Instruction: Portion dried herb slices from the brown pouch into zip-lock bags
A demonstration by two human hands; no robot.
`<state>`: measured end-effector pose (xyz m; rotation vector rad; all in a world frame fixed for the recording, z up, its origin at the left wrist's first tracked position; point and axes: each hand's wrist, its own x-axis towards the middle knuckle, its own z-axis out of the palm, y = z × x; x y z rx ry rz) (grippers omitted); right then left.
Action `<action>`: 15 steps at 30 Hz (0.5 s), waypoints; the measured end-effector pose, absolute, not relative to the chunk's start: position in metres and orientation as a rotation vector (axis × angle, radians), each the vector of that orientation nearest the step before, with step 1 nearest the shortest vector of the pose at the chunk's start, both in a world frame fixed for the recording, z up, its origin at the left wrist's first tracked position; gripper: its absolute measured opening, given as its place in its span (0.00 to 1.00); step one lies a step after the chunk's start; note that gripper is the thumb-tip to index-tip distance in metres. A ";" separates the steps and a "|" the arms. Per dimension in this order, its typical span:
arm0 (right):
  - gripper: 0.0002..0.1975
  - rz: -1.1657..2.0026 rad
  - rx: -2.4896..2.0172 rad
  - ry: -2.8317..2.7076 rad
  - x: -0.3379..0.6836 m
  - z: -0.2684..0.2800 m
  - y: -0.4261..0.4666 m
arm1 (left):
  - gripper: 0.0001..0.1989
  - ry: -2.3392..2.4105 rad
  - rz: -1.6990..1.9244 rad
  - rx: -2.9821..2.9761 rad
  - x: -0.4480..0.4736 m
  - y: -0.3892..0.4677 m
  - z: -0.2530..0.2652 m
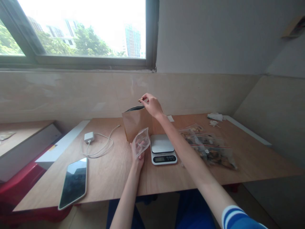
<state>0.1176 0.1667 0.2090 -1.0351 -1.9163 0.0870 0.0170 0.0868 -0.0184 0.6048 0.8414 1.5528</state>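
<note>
Pinched between the fingertips of my right hand [152, 105] is a small brown piece [140, 100], its exact kind too small to tell. That hand is above the opening of a brown paper pouch [137, 122] standing upright on the table. My left hand [137, 157] is closed on a clear plastic bag [142, 143], whose mouth gapes open in front of the pouch. Just right of the bag sits a white kitchen scale [163, 146] with nothing on its metal plate. My right forearm passes over the scale's right side.
Several zip bags of brown pieces [209, 146] lie right of the scale. A tablet [73, 183] rests at the table's left front, with a white charger [89, 137] and its cable behind it. Crumpled white tissue [215, 116] is at the back right. A red stool [21, 181] stands left.
</note>
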 end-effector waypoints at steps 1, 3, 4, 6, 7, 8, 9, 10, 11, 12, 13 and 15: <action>0.05 0.089 -1.087 -1.926 0.115 0.204 0.174 | 0.27 0.813 1.542 0.566 0.017 0.086 -0.017; 0.05 0.093 -1.170 -1.970 0.110 0.195 0.182 | 0.26 0.776 1.539 0.519 0.017 0.085 -0.014; 0.05 0.089 -1.197 -1.993 0.109 0.190 0.184 | 0.25 0.768 1.543 0.511 0.017 0.085 -0.012; 0.06 0.078 -1.238 -2.015 0.106 0.183 0.184 | 0.23 0.761 1.556 0.498 0.018 0.084 -0.008; 0.07 0.074 -1.255 -2.014 0.106 0.180 0.183 | 0.22 0.760 1.561 0.491 0.018 0.083 -0.005; 0.08 0.070 -1.272 -2.009 0.105 0.178 0.182 | 0.21 0.759 1.566 0.486 0.019 0.083 -0.003; 0.08 0.063 -1.285 -2.007 0.105 0.177 0.181 | 0.21 0.757 1.568 0.482 0.019 0.082 -0.002; 0.09 0.049 -1.294 -2.012 0.105 0.177 0.181 | 0.20 0.751 1.572 0.478 0.020 0.081 0.000; 0.10 0.022 -1.298 -2.027 0.105 0.176 0.180 | 0.20 0.742 1.577 0.477 0.020 0.081 0.001; 0.11 -0.017 -1.301 -2.047 0.105 0.177 0.179 | 0.19 0.732 1.585 0.478 0.020 0.080 0.002; 0.12 -0.065 -1.309 -2.064 0.105 0.177 0.177 | 0.18 0.724 1.594 0.479 0.021 0.079 0.002; 0.12 -0.163 -1.331 -2.072 0.105 0.178 0.173 | 0.17 0.711 1.608 0.466 0.020 0.078 0.002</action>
